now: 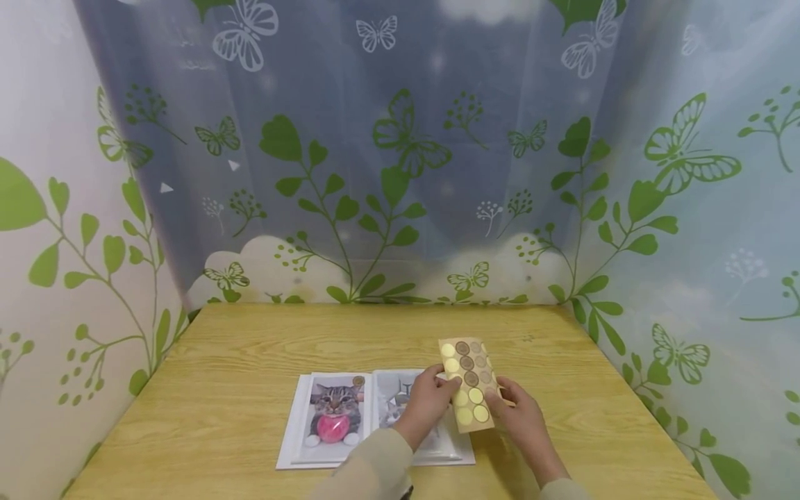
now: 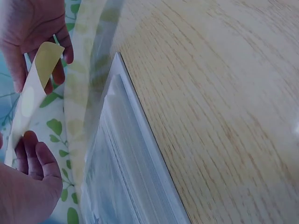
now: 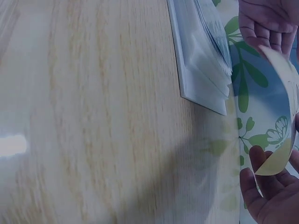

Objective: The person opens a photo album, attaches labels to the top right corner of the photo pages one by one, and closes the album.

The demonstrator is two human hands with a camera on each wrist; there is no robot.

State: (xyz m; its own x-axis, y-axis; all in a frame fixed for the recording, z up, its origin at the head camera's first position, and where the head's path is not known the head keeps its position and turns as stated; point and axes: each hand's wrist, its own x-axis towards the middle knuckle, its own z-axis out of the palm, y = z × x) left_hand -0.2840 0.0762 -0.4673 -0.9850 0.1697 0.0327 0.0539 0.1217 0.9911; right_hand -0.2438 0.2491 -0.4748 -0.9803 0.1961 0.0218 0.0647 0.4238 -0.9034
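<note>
A sheet of round stickers [image 1: 463, 414], gold and brown discs on a tan backing, is held up over the right part of an open photo album [image 1: 287, 455]. My left hand [image 1: 430, 404] pinches the sheet's left edge with the thumb on its face. At the opposite edge, my right hand [image 1: 523, 422] grips it between thumb and fingers. The sheet [image 2: 29, 100] bows between both hands in the left wrist view. On the album's left page is a cat picture [image 1: 337, 403] with a pink heart, and a small round brown sticker [image 1: 358, 380] sits at its top right corner.
The album lies on a wood-grain table [image 1: 206, 389]. Its right page [image 1: 390, 389] shows a grey picture partly hidden by my left hand. Printed curtains [image 1: 400, 208] with leaves and butterflies stand behind the table and along both sides.
</note>
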